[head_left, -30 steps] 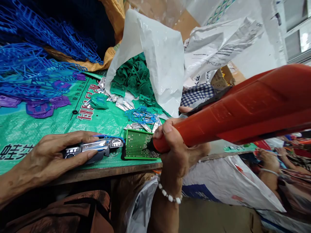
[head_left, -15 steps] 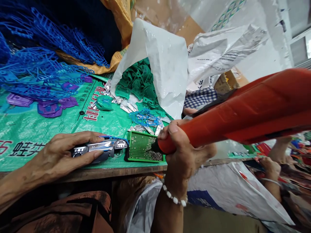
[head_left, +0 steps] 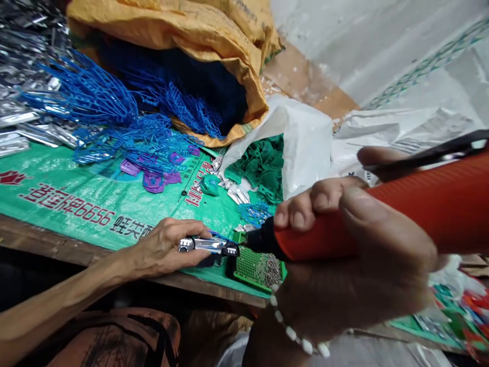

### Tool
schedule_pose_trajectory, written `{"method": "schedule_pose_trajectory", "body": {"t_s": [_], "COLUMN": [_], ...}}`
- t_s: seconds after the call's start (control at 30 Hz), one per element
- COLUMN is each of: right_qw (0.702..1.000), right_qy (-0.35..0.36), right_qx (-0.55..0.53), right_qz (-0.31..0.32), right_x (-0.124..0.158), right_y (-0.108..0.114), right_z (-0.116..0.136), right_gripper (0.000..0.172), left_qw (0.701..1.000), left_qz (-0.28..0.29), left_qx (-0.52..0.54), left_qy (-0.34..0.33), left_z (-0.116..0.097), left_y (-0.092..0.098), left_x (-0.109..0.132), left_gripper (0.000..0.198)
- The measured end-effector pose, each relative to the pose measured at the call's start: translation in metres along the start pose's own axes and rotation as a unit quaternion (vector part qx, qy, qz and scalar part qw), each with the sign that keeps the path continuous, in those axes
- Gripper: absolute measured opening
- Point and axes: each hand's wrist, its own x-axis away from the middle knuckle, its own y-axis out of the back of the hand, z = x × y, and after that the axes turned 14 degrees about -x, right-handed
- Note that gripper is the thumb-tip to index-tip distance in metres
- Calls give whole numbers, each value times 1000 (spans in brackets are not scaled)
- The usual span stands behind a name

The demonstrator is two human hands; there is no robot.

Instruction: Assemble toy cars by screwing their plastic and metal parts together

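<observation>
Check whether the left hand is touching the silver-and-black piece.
Touching: the head view shows the left hand gripping the silver-and-black piece across its near and far sides, with no gap visible.

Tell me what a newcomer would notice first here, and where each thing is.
The big red tool would probably catch the eye first, gripped in the right hand at the right, its black nose pointing left. Next comes the tangle of bright blue plastic frames at upper left, by the open orange sack. Low in the middle, the left hand holds a silver-and-black part beside a green tray.
</observation>
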Motion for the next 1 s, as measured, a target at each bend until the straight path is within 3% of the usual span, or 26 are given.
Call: {"method": "schedule_pose_trajectory", "body": {"t_s": [0.07, 0.17, 0.47, 0.73, 1.0], "right_qw": [996, 991, 996, 999, 995], "right_qy": [-24, -46, -43, -28, -43], "right_qx": [-81, -128, -80, -26, -88], "right_qz": [-6, 20, 20, 30, 6], "right_x": [3, 9, 14, 17, 23], "right_y": [-9, -17, -22, -21, -18], "right_z": [-6, -17, -24, -29, -29], "right_gripper": [12, 26, 34, 27, 25], "left_qw": [1000, 1000, 999, 999, 1000], "left_qz": [7, 18, 25, 19, 16], "left_qx": [5, 3, 11, 15, 19], "left_qy": [4, 17, 31, 21, 17], "left_z": [0, -1, 0, 0, 0], "left_y": [-1, 0, -3, -2, -3], "left_x": [0, -1, -2, -1, -2], "left_gripper": [19, 17, 19, 17, 14]}}
